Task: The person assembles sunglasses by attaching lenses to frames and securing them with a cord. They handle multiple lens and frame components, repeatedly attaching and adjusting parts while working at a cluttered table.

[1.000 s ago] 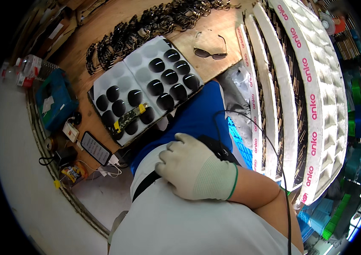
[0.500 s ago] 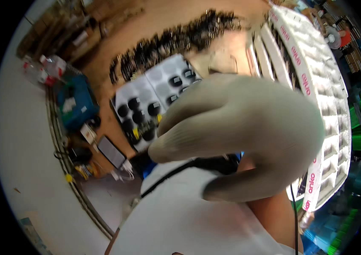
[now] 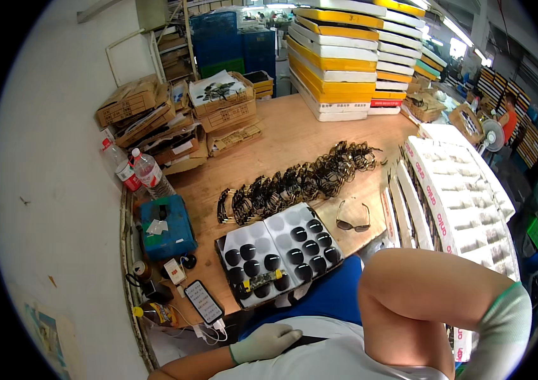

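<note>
Your left hand [image 3: 268,342] is resting loosely curled against your shirt, grasping nothing. Your right arm is lifting past four o'clock, fingers out of view. The lens tray [image 3: 278,252] is lying on the surface [image 3: 294,136] at twelve o'clock, within reach.

White wall [image 3: 54,190] on left. Plywood workbench [image 3: 294,136] runs along it. Stacked cardboard boxes [image 3: 174,114] by wall; blue crates [image 3: 231,41] behind. Yellow-and-white tray stacks [image 3: 345,57] at far end. Ceiling strip lights [image 3: 465,31] overhead.
</note>
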{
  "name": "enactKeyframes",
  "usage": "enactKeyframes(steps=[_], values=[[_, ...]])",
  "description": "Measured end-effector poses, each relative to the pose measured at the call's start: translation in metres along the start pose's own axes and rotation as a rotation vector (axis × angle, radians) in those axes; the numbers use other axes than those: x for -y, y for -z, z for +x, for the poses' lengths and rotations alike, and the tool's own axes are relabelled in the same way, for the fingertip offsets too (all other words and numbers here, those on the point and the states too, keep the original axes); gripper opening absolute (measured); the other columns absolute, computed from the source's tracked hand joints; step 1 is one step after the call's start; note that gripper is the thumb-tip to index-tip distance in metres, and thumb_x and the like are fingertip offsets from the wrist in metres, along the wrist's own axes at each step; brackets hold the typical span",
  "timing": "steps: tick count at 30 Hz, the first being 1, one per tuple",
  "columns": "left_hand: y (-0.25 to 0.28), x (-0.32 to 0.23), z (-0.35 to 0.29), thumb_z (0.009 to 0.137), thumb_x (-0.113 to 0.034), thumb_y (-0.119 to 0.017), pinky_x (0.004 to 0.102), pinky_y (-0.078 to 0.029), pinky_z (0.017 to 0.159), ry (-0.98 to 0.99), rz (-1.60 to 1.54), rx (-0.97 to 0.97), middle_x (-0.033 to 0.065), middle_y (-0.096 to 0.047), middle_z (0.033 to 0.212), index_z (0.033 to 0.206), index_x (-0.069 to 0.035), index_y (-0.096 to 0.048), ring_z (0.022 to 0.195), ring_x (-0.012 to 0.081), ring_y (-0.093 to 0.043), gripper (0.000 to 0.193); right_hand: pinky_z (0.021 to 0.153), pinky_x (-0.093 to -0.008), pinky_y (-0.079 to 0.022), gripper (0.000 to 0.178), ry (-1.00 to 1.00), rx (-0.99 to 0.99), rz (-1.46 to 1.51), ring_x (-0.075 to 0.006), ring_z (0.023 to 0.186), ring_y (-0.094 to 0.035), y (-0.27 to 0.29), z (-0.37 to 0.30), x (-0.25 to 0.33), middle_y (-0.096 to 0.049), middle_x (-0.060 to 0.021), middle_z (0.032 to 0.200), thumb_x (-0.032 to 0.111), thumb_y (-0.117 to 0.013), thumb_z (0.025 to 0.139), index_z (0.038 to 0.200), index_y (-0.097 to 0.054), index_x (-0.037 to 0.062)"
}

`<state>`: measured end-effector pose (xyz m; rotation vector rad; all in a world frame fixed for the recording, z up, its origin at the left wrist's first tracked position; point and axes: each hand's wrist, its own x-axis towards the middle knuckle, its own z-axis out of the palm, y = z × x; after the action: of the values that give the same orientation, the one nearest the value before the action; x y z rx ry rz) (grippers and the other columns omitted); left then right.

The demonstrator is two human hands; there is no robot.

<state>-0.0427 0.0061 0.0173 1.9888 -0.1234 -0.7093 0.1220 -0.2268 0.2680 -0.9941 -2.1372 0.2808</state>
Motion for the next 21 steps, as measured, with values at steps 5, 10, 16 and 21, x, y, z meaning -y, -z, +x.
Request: enactKeyframes(steps=[5,10,16,21], values=[[0.004,-0.008,0.004,0.105,-0.055,-0.045,0.0441,-0.050,0.084,-0.044,0.065,0.105,0.0250,-0.067,0.090,0.099,0.001,-0.069,0.091,0.0385,-0.066,0.062,0.066,-0.0398,-0.060,0.012,-0.183,-0.156,0.064,-0.0285,0.083,-0.074,-0.021,-0.007,-0.029,-0.075,-0.0135,0.088,0.014,-0.073,0.085,0.079,-0.073,0.0041],[0.007,-0.029,0.013,0.106,-0.054,-0.044,0.0477,-0.050,0.084,-0.108,0.078,0.180,0.0259,-0.067,0.091,0.099,0.001,-0.069,0.091,0.0403,-0.066,0.061,0.067,-0.0392,-0.059,0.014,-0.236,-0.242,0.172,-0.0271,0.083,-0.073,-0.031,-0.011,-0.049,-0.074,-0.0138,0.089,0.016,-0.074,0.085,0.082,-0.073,0.0029],[-0.051,-0.070,0.074,0.101,-0.043,-0.050,0.0536,-0.050,0.082,-0.460,0.096,0.276,0.0264,-0.070,0.095,0.100,0.001,-0.070,0.093,0.0447,-0.066,0.049,0.069,-0.0384,-0.057,0.018,-0.161,-0.342,0.378,-0.0254,0.083,-0.072,-0.044,-0.006,-0.076,-0.074,-0.0141,0.091,0.019,-0.075,0.085,0.085,-0.072,0.0014],[-0.093,-0.059,0.109,0.100,-0.042,-0.053,0.0542,-0.051,0.081,-0.495,0.130,0.309,0.0248,-0.071,0.096,0.101,0.000,-0.071,0.092,0.0440,-0.067,0.046,0.071,-0.0377,-0.056,0.021,-0.036,-0.412,0.591,-0.0240,0.083,-0.071,-0.055,0.005,-0.089,-0.073,-0.0144,0.092,0.021,-0.076,0.085,0.088,-0.072,0.0002]])
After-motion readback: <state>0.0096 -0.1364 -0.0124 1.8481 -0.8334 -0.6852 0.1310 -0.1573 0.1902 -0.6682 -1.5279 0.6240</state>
